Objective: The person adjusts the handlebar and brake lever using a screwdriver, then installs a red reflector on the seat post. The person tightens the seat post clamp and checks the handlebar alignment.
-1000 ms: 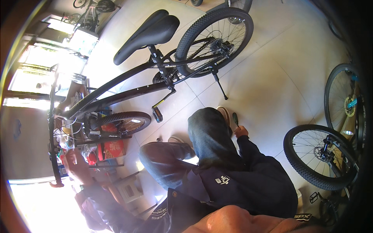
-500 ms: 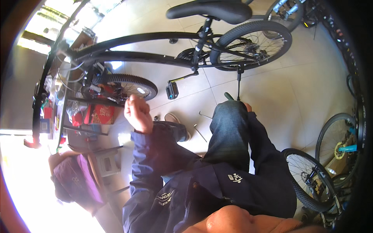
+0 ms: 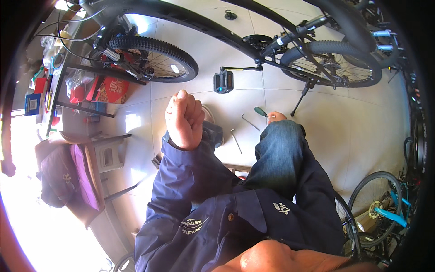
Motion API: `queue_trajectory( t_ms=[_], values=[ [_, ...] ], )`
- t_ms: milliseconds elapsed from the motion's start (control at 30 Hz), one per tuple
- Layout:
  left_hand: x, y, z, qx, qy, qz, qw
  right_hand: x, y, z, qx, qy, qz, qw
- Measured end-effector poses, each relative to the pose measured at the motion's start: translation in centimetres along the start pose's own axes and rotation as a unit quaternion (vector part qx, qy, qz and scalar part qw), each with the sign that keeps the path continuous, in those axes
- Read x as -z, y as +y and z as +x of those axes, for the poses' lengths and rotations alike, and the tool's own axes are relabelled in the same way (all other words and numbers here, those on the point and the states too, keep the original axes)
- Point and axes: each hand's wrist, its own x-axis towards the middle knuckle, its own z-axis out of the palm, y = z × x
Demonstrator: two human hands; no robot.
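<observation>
My left hand (image 3: 185,120) is raised before my body with its fingers curled into a fist; whether anything sits inside is hidden. Beside my right knee, my right hand (image 3: 274,117) grips a green-handled screwdriver (image 3: 260,110), partly hidden by the jeans. Two thin bent metal tools, probably hex keys (image 3: 237,141), lie on the tiled floor between my feet. Above them a black bicycle (image 3: 204,27) spans the top of the view, with its pedal (image 3: 223,82) hanging over the floor and its kickstand (image 3: 300,100) down.
At left stand a cluttered metal shelf (image 3: 86,108), a chair with a dark and purple bag (image 3: 61,174) and a white plastic stool (image 3: 110,154). More bicycles, one with turquoise parts (image 3: 390,216), crowd the right side.
My left hand has moved from the far left to the middle, in a fist. The view has shifted, so the bicycle sits higher in it and my right hand lower relative to the kickstand.
</observation>
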Motion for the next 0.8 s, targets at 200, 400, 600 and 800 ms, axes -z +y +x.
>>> queue_trajectory(
  t_ms=[200,400,600,800],
  values=[
    [-0.9,-2.3,-1.1,0.010,0.017,0.108,0.994,-0.9,1.8,1.7,0.031,-0.163,0.069,0.984],
    [-6.4,-5.5,-3.9,0.095,-0.236,0.112,0.961,-1.0,3.0,1.6,0.002,-0.190,0.033,0.981],
    [-0.6,-2.2,-1.9,-0.198,-0.215,0.218,0.931,-0.4,1.8,-0.1,0.011,0.001,-0.036,0.999],
    [27.0,-9.4,9.2,-0.062,0.210,0.323,0.921,1.8,-1.3,-2.4,0.163,0.141,-0.080,0.973]
  ],
)
